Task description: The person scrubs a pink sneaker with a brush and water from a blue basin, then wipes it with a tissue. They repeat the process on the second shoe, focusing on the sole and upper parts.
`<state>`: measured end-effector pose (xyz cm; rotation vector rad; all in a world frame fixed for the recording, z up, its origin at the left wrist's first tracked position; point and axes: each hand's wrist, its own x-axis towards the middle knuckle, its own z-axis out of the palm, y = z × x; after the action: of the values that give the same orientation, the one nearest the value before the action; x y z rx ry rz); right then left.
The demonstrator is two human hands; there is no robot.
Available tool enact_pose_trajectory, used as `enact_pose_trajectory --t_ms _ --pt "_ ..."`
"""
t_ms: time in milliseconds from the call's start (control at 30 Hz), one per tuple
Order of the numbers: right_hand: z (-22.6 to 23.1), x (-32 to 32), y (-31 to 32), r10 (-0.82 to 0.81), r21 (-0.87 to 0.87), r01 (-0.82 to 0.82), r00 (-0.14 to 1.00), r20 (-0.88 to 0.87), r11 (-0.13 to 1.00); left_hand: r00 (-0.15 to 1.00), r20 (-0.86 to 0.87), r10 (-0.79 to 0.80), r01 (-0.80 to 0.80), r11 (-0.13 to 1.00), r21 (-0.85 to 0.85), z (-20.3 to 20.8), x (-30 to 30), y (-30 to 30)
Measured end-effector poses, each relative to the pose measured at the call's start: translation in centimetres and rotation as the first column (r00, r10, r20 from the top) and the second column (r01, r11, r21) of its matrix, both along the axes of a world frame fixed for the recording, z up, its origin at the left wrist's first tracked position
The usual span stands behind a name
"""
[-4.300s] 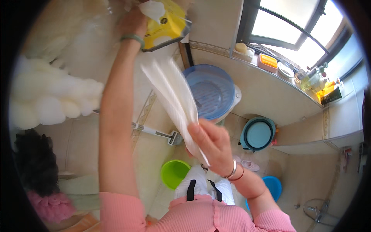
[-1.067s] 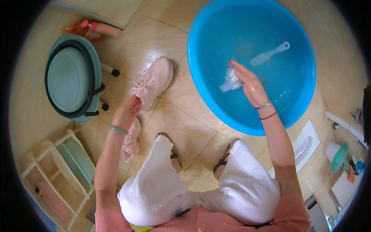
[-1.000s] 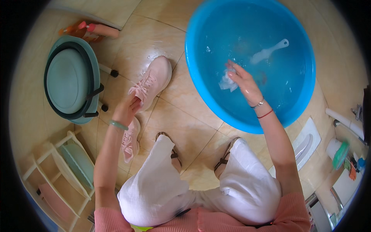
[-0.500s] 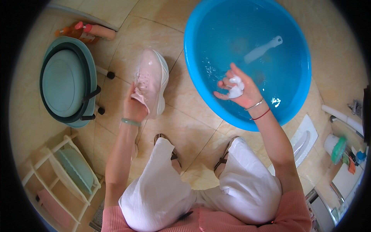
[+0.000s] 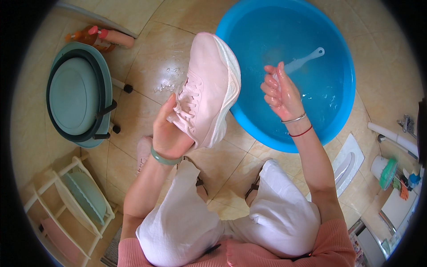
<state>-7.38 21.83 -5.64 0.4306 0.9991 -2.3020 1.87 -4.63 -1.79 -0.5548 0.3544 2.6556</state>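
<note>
A pink lace-up sneaker [image 5: 205,84] with a white sole is raised off the floor, its toe pointing away from me. My left hand [image 5: 171,129] grips it at the heel opening, fingers inside and thumb by the laces. Over the blue basin [image 5: 291,146] of water, my right hand [image 5: 282,95] is closed on a wet white wad, perhaps cloth or tissue; only a sliver shows between the fingers. A white-handled brush or scrubber [image 5: 307,60] lies in the water just beyond that hand, its far end submerged and unclear.
A second pink shoe [image 5: 143,153] stands on the floor beside my left forearm. Water drops wet the tiles [image 5: 171,80]. Folded basins [image 5: 73,95], pump bottles [image 5: 113,37] and a white rack [image 5: 62,196] line the left side. A white floor fixture [image 5: 349,164] is at right.
My left hand has lifted the sneaker from the floor and brought it right, toward the basin. My right hand's fingers have closed around the white wad, which showed openly before.
</note>
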Motion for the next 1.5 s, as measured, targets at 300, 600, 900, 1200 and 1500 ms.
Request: enact_pose_trajectory --t_ms 300,600,900,1200,1500 --pt "0.4 0.1 -0.5 -0.021 0.072 0.019 1.000 0.018 0.997 0.997 0.061 0.037 -0.042 0.997 0.069 -0.5 0.2 1.3" --pt "1.2 0.1 0.2 0.015 0.167 0.012 0.987 -0.159 0.986 0.995 0.066 0.069 -0.075 0.993 0.091 -0.3 -0.1 2.0" --pt "3.6 3.9 -2.2 0.110 0.505 0.207 0.843 -0.527 0.838 0.998 -0.004 0.059 -0.059 0.995 0.077 0.2 -0.5 2.9" --pt "3.4 4.5 -4.6 0.318 0.591 0.477 0.536 -0.782 0.650 0.995 0.073 0.062 -0.061 0.998 -0.025 1.0 -0.6 4.2" --pt "3.9 -1.3 -6.1 0.514 0.561 0.711 0.321 -0.796 0.424 0.983 0.177 0.041 -0.014 0.988 -0.154 0.9 -0.6 5.0"
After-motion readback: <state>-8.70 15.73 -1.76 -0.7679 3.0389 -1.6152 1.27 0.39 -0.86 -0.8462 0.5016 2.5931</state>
